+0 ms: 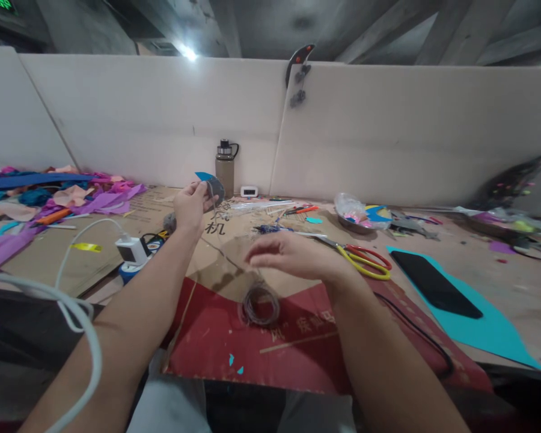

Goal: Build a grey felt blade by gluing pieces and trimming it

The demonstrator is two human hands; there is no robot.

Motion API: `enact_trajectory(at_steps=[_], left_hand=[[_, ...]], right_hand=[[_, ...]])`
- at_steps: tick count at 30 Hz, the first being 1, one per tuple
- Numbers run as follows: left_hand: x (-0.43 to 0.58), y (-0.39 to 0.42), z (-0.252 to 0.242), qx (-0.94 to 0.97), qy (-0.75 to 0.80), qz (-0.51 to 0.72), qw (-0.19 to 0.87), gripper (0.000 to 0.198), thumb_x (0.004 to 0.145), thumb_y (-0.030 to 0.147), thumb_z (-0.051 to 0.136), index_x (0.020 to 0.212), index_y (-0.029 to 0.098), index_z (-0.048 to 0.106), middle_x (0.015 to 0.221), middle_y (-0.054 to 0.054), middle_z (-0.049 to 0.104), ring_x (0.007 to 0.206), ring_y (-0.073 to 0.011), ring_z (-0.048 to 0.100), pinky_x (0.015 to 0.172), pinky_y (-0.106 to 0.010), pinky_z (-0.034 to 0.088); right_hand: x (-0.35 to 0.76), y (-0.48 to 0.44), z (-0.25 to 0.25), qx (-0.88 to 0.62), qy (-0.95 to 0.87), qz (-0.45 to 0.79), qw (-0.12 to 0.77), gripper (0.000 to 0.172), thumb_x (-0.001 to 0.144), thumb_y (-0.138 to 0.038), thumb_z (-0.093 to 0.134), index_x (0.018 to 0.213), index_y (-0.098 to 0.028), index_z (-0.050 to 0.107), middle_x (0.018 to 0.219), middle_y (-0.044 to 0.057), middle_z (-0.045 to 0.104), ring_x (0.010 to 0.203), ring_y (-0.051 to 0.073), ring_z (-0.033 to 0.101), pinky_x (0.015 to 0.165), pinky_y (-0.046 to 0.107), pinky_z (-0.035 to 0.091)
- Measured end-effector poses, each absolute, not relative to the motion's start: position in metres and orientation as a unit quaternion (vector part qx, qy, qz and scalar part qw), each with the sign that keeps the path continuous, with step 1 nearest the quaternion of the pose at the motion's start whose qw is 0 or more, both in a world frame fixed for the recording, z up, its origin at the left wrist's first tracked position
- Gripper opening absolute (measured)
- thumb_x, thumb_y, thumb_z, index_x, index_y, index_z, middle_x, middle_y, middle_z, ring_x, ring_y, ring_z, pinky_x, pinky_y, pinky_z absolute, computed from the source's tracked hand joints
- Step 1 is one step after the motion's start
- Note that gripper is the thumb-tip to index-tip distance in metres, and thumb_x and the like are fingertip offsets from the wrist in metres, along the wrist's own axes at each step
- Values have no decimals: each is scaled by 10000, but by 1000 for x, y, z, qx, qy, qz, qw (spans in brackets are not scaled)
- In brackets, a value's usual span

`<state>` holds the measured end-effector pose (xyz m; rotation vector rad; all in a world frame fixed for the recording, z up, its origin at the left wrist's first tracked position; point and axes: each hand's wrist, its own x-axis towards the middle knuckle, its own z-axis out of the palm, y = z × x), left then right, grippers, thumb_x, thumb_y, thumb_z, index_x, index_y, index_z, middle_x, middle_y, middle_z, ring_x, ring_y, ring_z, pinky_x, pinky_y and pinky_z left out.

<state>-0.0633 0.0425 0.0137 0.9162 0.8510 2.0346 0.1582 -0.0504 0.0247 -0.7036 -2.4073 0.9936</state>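
My left hand [190, 206] is raised over the cardboard, its fingers pinched on a small blue and grey disc-shaped piece [211, 182]. A thin wire runs down from it to a coil of wire [260, 304] lying on the red cardboard [216, 343]. My right hand [293, 255] hovers palm-down above the coil, fingers loosely curled and together, blurred by motion. Whether it pinches the wire I cannot make out.
Yellow and red scissors [365, 257] lie right of my right hand. A black phone [435, 284] rests on a cyan sheet [491, 328]. A bottle [225, 167], a white charger [130, 248] with cable, a bowl [358, 214] and coloured paper scraps [72, 195] surround the workspace.
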Motion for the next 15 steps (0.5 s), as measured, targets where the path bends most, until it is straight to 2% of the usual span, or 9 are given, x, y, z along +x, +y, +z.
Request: enact_trajectory(at_steps=[3, 5, 7, 9, 12, 15], left_hand=[[-57, 39, 12, 390, 323, 775, 377, 91, 744, 214, 655, 732, 144, 598, 739, -32, 668, 638, -116, 657, 678, -283, 565], [-55, 38, 10, 407, 319, 765, 384, 120, 725, 230, 677, 744, 139, 600, 743, -30, 662, 647, -114, 654, 677, -283, 565], [-54, 38, 8, 420, 311, 758, 391, 141, 708, 232, 690, 762, 134, 604, 752, -31, 657, 667, -118, 655, 672, -282, 567], [-52, 38, 8, 427, 304, 756, 393, 159, 693, 232, 700, 773, 129, 608, 759, -34, 654, 687, -124, 656, 672, -286, 569], [-49, 36, 8, 436, 302, 753, 388, 170, 688, 240, 706, 774, 127, 613, 756, -33, 649, 686, -120, 649, 686, -295, 571], [-46, 33, 9, 448, 307, 746, 386, 156, 688, 227, 704, 766, 122, 616, 734, -29, 640, 663, -112, 637, 698, -308, 573]], right_hand=[[166, -26, 10, -492, -795, 157, 319, 313, 851, -412, 496, 704, -190, 659, 673, 52, 648, 622, 172, 561, 605, 297, 401], [175, -8, -2, -605, -737, 80, 291, 317, 840, -408, 502, 685, -172, 648, 683, 102, 647, 641, 207, 579, 610, 320, 390], [182, 8, -14, -666, -709, 57, 225, 295, 807, -383, 548, 651, -154, 648, 698, 157, 650, 695, 248, 609, 642, 339, 397], [185, 18, -25, -671, -710, 72, 200, 244, 769, -345, 587, 640, -147, 648, 743, 186, 664, 746, 270, 623, 666, 346, 406], [181, 27, -41, -669, -698, 121, 224, 104, 697, -238, 612, 638, -158, 644, 748, 167, 678, 735, 259, 623, 644, 334, 417], [177, 33, -53, -662, -690, 141, 255, 67, 653, -208, 615, 592, -181, 621, 657, 138, 660, 640, 248, 605, 583, 338, 414]])
